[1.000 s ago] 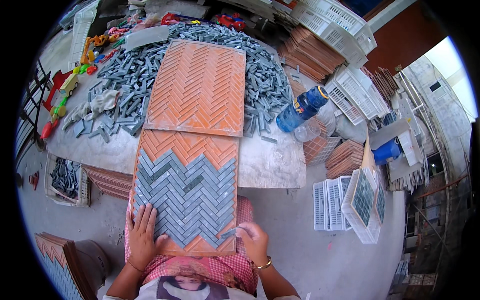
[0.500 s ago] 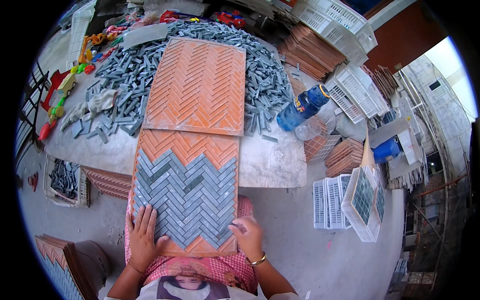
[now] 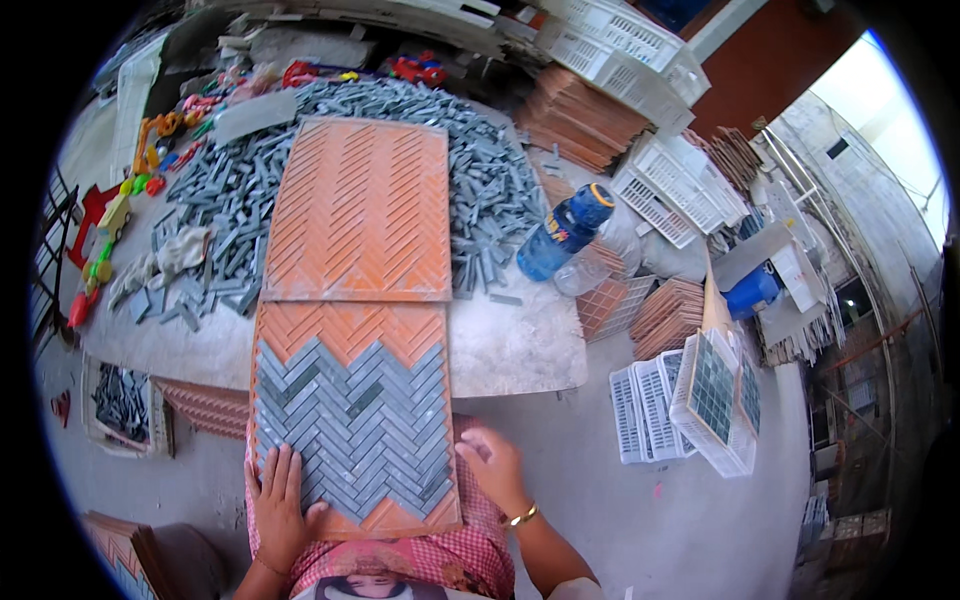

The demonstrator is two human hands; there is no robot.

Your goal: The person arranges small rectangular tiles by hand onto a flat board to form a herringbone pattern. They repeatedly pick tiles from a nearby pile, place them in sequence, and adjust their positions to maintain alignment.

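Observation:
An orange herringbone mould tray (image 3: 385, 322) rests across my lap and the table's near edge. Narrow grey stone tiles (image 3: 355, 425) fill its middle and lower part in a zigzag. My left hand (image 3: 285, 505) lies on the tray's lower left, fingers stretched over the tiles, holding nothing. Beside the tray's lower right edge is my right hand (image 3: 495, 470), its fingers curled toward the thumb. Whether a small piece sits between them I cannot make out. A second orange mould tray (image 3: 360, 210) with bare slots lies just beyond, overlapping the first one's far end.
A heap of loose grey tiles (image 3: 490, 200) covers the table (image 3: 530, 345) around the far tray. A blue bottle (image 3: 563, 235) and white glove (image 3: 165, 262) lie right and left. Toys (image 3: 115, 215) line the left edge. White crates (image 3: 715, 400) stand on the floor at right.
The whole view has shifted, with the table and trays now lower and further left. My right hand has drawn slightly away from the tray's right edge; the left stays on the tiles.

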